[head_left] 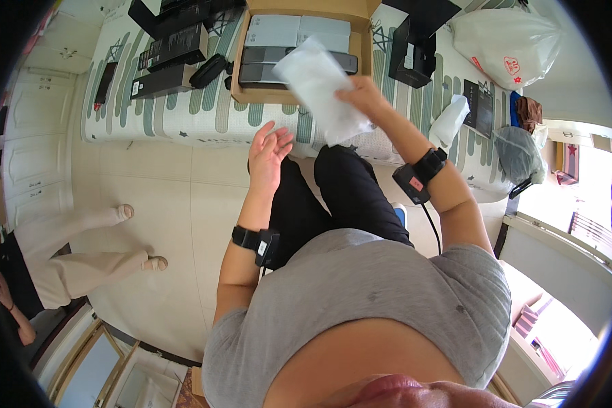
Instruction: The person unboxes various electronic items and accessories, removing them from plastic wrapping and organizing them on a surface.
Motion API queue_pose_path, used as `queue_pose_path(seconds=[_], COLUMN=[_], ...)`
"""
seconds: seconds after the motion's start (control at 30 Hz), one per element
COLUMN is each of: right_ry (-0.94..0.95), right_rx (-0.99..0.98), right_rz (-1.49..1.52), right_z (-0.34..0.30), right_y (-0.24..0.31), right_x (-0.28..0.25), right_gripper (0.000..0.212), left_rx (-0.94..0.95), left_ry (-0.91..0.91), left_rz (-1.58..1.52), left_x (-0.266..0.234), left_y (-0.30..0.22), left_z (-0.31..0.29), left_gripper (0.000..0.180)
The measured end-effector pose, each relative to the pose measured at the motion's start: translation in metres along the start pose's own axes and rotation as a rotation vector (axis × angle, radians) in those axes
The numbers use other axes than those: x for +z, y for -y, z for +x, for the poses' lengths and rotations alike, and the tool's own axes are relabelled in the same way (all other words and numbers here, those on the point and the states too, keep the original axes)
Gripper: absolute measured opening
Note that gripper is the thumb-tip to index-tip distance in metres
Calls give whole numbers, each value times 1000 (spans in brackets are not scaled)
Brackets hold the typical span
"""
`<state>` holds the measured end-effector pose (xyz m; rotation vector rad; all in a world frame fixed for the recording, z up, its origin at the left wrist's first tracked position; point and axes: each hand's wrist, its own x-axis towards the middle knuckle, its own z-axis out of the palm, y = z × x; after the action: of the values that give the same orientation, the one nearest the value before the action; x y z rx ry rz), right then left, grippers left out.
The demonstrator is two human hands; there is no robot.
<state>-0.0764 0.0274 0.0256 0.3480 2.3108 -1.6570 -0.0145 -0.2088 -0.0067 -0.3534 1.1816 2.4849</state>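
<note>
My right hand (366, 99) grips the edge of a whitish translucent plastic bag (321, 88), which hangs over the bed's near edge and partly hides the cardboard box behind it. What the bag holds, if anything, I cannot make out. My left hand (270, 151) is raised with fingers apart, palm turned inward, and holds nothing. In the open cardboard box (366, 47) lie white boxes (272, 30) at the back and dark grey long items (262, 72) in front. Each forearm wears a black strapped device.
Black boxes (177, 47) and a black case (209, 71) lie left of the carton. An open black box (413, 54), a white plastic packet (449, 121) and a large white bag (506, 44) are to the right. Another person's legs (92, 272) show at the left.
</note>
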Motion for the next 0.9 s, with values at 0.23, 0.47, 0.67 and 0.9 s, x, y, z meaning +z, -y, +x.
queue_pose_path(seconds=[0.23,0.47,0.67,0.9], right_ry=[-503,-572,-383,-379], right_rx=[-102,-59,102,165], right_rz=[-632,-899,-887,-572], right_z=[46,82,116,128], right_y=[2,6,-16,-41], right_x=[-69,-51,-30,-18], right_gripper=[26,18,22,29], left_rx=[-20,41,31,31], left_ry=[5,-40,-159,-213], left_rz=[90,86,57,51], left_x=[-18,-29,-61,-71], left_y=[5,-11,-5,-5], left_z=[-9,-15,-50,-59], left_gripper=[33,33,33,32])
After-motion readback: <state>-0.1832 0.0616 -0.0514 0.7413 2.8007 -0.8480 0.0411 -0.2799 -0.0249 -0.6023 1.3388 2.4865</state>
